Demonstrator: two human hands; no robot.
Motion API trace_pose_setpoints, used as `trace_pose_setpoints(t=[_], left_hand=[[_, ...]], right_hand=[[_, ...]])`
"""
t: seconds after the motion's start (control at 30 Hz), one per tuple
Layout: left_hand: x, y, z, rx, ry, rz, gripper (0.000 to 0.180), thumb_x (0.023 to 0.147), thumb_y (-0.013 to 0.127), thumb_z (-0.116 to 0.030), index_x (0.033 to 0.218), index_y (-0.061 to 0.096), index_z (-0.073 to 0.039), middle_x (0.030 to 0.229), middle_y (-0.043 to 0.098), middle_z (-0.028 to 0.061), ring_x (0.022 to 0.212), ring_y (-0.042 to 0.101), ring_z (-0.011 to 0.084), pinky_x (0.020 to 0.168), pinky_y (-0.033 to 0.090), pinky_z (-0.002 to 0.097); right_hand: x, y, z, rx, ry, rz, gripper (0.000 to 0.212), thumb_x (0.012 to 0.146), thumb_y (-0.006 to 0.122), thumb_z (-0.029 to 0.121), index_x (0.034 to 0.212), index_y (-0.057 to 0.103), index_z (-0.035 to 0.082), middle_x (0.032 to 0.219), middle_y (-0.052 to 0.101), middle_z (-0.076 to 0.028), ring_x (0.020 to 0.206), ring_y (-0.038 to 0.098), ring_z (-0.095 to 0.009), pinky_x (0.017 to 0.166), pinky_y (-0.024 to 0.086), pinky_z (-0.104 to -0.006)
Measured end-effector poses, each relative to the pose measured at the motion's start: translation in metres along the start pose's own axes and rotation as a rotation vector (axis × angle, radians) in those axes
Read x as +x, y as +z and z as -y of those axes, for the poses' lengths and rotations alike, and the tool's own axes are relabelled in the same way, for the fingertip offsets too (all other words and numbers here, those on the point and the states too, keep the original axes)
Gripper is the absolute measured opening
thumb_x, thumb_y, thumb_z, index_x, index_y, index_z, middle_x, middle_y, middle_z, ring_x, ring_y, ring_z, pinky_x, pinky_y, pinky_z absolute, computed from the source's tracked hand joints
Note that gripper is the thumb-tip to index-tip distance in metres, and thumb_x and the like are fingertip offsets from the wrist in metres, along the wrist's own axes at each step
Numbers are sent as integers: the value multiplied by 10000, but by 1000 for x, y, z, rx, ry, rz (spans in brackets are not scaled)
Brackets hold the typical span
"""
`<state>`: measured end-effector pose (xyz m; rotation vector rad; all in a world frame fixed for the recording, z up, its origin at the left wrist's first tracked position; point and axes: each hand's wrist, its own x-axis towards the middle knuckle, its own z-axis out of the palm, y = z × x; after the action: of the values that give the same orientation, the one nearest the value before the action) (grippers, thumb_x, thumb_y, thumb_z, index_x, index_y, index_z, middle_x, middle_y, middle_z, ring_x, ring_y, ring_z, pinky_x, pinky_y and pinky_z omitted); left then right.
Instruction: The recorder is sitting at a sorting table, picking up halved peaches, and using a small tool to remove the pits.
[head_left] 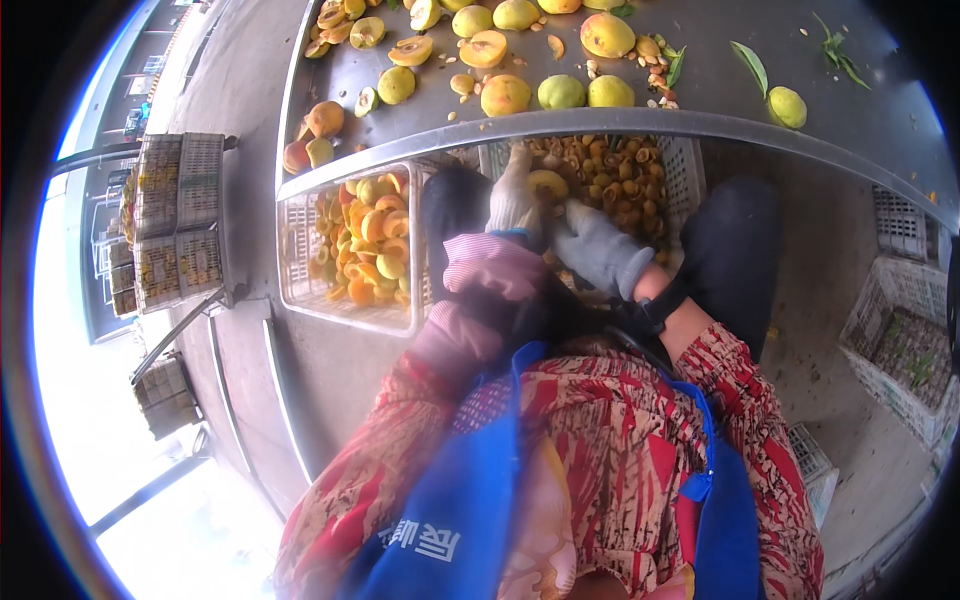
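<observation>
Just below the table's front edge, my left hand (514,200), in a white knit glove, grips a yellow peach (548,186). Its fingers wrap round the fruit's left side. My right hand (602,246), in a grey glove, is closed with its fingertips at the peach's lower edge. Anything inside that right hand is hidden. Both hands are over a crate (684,180) between my knees, with many brown peach pits (628,185) in it. To the left, a white crate (350,318) holds cut orange-yellow peach pieces (368,240).
A metal table (690,75) with a raised rim spans the far side, bearing whole peaches (505,95), halves, loose pits and leaves. Stacked crates (180,215) stand at the far left. On the right floor sits a white crate (865,310) with debris.
</observation>
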<state>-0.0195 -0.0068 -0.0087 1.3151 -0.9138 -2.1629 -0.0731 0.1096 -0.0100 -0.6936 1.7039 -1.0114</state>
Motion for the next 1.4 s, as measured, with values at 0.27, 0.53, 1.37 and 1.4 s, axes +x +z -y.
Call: trace_pose_setpoints(t=[0.27, 0.53, 1.37, 1.4], left_hand=[[-10, 4, -6, 179, 113, 86, 376, 981, 546, -366, 887, 650, -18, 794, 670, 102, 594, 598, 155, 492, 462, 264], [-15, -2, -3, 234, 122, 185, 364, 986, 533, -334, 884, 657, -7, 771, 677, 103, 550, 572, 126, 476, 433, 234], [-30, -13, -65, 481, 470, -24, 348, 932, 603, -330, 1073, 674, -20, 1026, 666, 59, 895, 641, 197, 780, 514, 314], [-30, -31, -85, 646, 649, -169, 338, 909, 617, -320, 1062, 695, -28, 1029, 680, 63, 916, 655, 212, 795, 514, 329]], right_hand=[[-17, -20, 14, 598, 211, 319, 128, 919, 516, 181, 975, 582, 86, 699, 562, 3, 521, 522, -111, 462, 443, -265], [-31, -24, 18, 825, 240, 420, 122, 924, 535, 172, 807, 501, 163, 585, 389, 81, 399, 312, -40, 353, 258, -211], [-34, -23, -4, 538, 74, 423, 212, 937, 550, 240, 1048, 606, 68, 679, 513, 27, 546, 468, -90, 491, 403, -259], [-35, -20, -3, 311, 67, 255, 264, 928, 562, 240, 1105, 610, 51, 726, 558, 9, 603, 517, -101, 534, 443, -269]])
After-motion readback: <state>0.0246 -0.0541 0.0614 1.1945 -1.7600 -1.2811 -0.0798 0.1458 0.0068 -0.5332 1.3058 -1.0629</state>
